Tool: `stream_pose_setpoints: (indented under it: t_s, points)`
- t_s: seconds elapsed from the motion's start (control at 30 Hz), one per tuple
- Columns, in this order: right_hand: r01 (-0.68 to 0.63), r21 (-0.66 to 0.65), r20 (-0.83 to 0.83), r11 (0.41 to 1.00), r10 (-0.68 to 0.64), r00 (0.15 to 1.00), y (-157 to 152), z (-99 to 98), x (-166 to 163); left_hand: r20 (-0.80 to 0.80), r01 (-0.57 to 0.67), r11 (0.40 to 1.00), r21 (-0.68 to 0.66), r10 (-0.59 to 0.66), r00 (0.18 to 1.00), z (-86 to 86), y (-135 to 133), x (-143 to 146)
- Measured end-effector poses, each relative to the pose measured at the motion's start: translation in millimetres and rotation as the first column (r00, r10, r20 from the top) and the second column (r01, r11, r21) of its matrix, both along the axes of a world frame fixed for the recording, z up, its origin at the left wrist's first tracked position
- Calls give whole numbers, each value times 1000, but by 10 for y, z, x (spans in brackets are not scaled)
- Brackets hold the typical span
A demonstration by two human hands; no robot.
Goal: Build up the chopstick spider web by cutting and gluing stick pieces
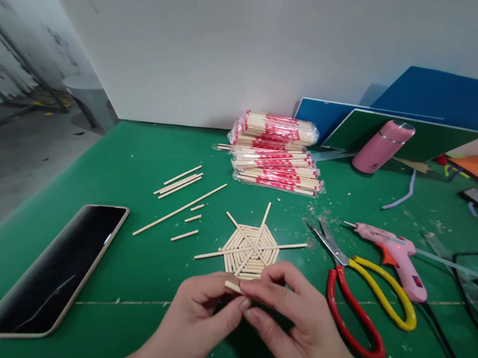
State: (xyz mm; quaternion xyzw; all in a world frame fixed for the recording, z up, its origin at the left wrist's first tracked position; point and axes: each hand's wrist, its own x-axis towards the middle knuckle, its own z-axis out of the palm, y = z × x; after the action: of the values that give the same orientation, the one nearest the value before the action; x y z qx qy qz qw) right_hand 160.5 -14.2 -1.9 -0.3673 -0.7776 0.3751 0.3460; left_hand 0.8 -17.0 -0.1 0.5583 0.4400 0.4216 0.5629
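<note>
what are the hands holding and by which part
A short wooden stick, pinched by the left hand and the right hand together. The right hand covers one end; the other end shows by the left thumb.

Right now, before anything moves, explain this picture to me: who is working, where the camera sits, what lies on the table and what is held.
No machine here: a person works with two bare hands. The single picture comes from a camera worn on the person's head, looking forward and down. The left hand and right hand meet in front and pinch a short wooden stick between their fingertips, each grip shut on it. Just beyond, on the green table, lies a web-shaped piece built of sticks. To its left lie loose sticks and a dark phone; to its right, scissors with red and yellow handles and a pink glue gun. Farther back are wrapped packs of sticks and a pink bottle.
</note>
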Motion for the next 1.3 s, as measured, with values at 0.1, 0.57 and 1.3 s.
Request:
stream_pose_setpoints:
  t_s: [0.1,0.57,1.3]
  points:
    - [-20,64,61,998,17,998,26,-18,52,10,42,997,-66,-41,999,-3,0,-27]
    - [-117,115,376,986,66,924,-79,-22,276,-786,551,635,542,151,599,-227,-110,-59]
    - [922,158,699,352,-700,148,538,-231,1891,-864,569,711,413,108,493,-476,-236,-220]
